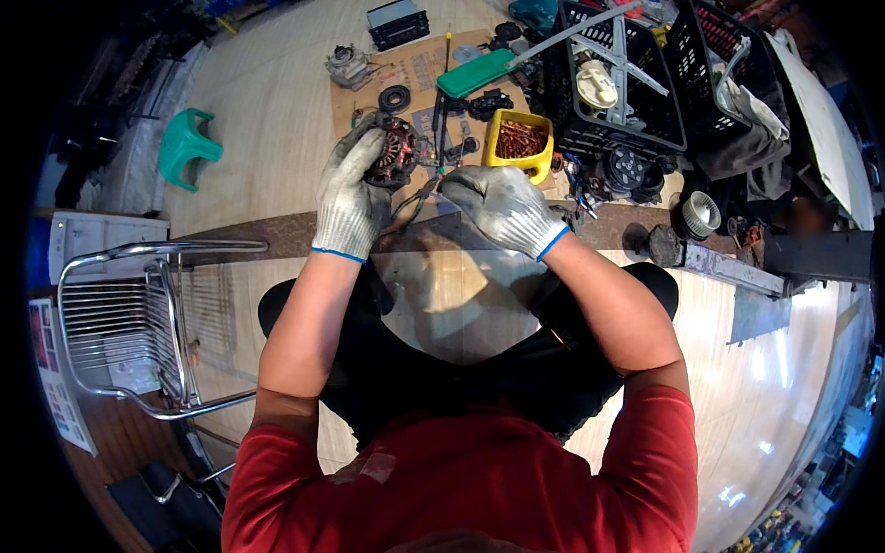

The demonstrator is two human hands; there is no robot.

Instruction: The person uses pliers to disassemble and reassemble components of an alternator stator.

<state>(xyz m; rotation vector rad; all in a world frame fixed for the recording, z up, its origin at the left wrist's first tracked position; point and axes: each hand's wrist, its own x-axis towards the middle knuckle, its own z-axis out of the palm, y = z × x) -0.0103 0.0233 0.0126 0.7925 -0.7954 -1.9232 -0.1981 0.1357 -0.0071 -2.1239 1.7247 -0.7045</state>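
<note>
Left hand [354, 184] pointing forward, gripping round motor part [396, 155]; right hand [502, 205] angled inward, its grasp unclear

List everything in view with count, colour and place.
Motor part: one, dark and coppery, in the left hand
Plier-like tool: one, dark, just below the motor part
Cardboard: one or more sheets, brown, upper centre
Container: one, yellow, on the cardboard
Copper pieces: many, reddish, in the container
Ring: one, black, beyond the left hand
Crates: two, black, upper right
Blower wheel: one, white, right
Stool: one, green, upper left
Chair: one, silver, left
Long-handled tool: one, green and grey, beyond the container
Loose machine parts: uncountable, mostly dark, around the cardboard
Right hand: one, white-gloved, near the container
Left hand: one, white-gloved, around the motor part
Forearms: two, bare, lower centre
Shirt: one, red, bottom
Trousers: one pair, black, centre
</note>
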